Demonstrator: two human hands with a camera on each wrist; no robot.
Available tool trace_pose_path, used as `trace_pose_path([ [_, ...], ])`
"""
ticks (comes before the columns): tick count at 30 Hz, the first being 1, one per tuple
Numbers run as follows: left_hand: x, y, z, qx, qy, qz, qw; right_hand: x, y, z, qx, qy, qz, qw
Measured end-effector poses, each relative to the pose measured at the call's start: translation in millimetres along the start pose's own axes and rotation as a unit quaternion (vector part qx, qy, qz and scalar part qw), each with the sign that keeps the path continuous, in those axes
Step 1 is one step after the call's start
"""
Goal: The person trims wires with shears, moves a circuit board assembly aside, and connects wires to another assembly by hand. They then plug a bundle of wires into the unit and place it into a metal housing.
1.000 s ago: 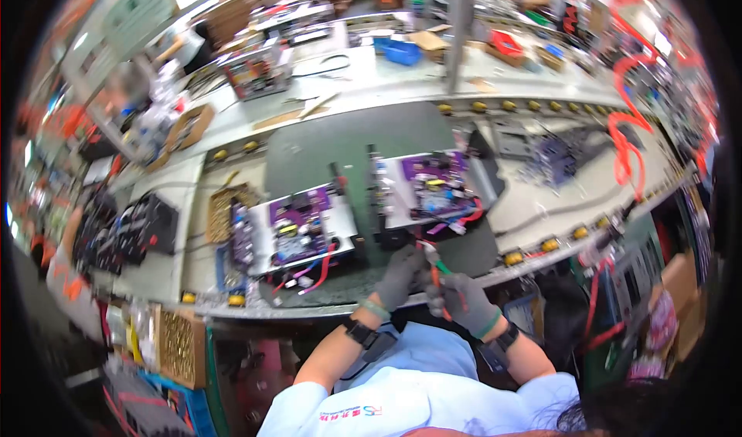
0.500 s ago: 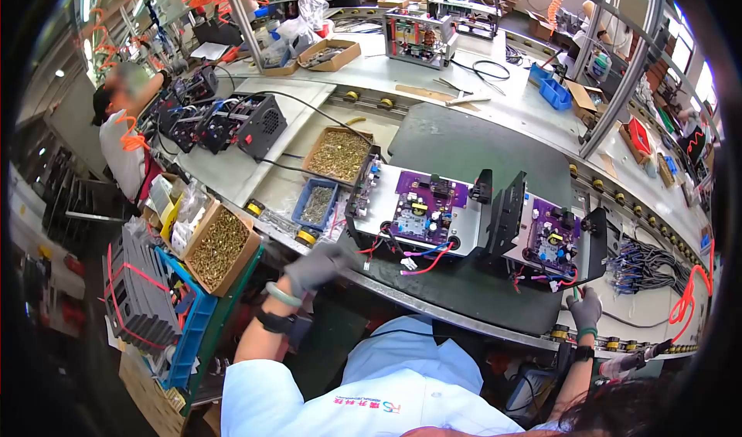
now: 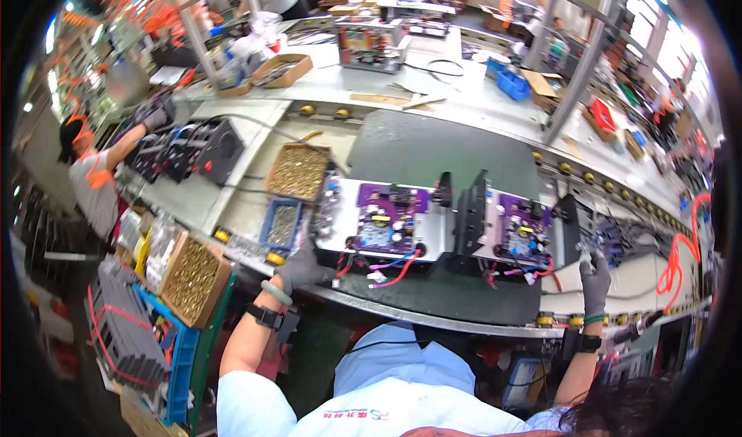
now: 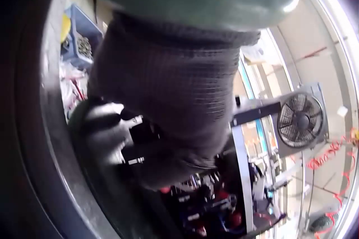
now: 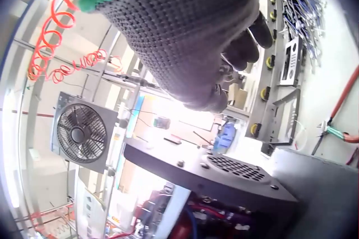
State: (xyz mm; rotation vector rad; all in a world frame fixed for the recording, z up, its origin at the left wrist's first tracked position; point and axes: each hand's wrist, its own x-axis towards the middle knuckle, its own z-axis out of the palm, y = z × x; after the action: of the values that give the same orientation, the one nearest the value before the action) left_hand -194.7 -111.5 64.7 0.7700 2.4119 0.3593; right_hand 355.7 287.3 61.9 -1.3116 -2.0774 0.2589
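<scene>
Two electronics units, each with a purple circuit board on a metal chassis, stand side by side: the left unit [image 3: 386, 219] and the right unit [image 3: 522, 228]. My gloved left hand [image 3: 305, 268] is at the left unit's front left corner, fingers stretched toward its loose wires [image 3: 394, 271]. In the left wrist view those fingertips are partly hidden. My gloved right hand [image 3: 595, 282] is raised beside the right unit's black end panel [image 5: 207, 166]. Its curled fingers and thumb pinch a small shiny metal piece [image 5: 224, 73]. A red-and-green-handled tool [image 5: 349, 137] lies on the bench.
A blue bin [image 3: 281, 224] and a box of brass-coloured parts [image 3: 297, 171] stand left of the units. A bundle of cables [image 3: 630, 240] lies to the right. Rollers line the bench edge. An orange coiled hose [image 3: 676, 255] hangs at right; another person works at far left.
The hands have parted from in front of the right unit, left hand going left, then in to the left unit. The right hand has let go of the tool and moved up beside the end panel.
</scene>
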Motion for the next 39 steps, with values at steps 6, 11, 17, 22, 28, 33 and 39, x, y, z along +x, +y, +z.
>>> trace_pose_path([
  [6, 78, -60, 80, -0.295, 0.06, 0.234, 0.924, -3, -92, -64, 0.176, 0.058, -0.019, 0.983],
  [11, 57, -29, 83, -0.257, 0.039, 0.212, 0.942, 28, -246, -44, 0.211, 0.042, -0.21, 0.954],
  [17, 17, 56, 98, -0.174, 0.084, 0.241, 0.951, 102, -325, 31, -0.096, -0.235, -0.293, 0.922],
  [22, 20, 70, 83, -0.104, 0.074, 0.257, 0.958, 132, -324, 114, -0.251, -0.526, -0.153, 0.798],
  [28, 9, 73, 30, -0.006, -0.134, 0.197, 0.971, 89, -314, 77, 0.025, -0.27, -0.333, 0.903],
  [33, 44, 64, -19, -0.015, 0.226, 0.374, 0.899, 56, -307, 49, 0.139, -0.361, -0.123, 0.914],
  [39, 6, 173, -42, -0.082, 0.324, 0.495, 0.802, 61, -311, 53, 0.26, -0.411, -0.001, 0.874],
])
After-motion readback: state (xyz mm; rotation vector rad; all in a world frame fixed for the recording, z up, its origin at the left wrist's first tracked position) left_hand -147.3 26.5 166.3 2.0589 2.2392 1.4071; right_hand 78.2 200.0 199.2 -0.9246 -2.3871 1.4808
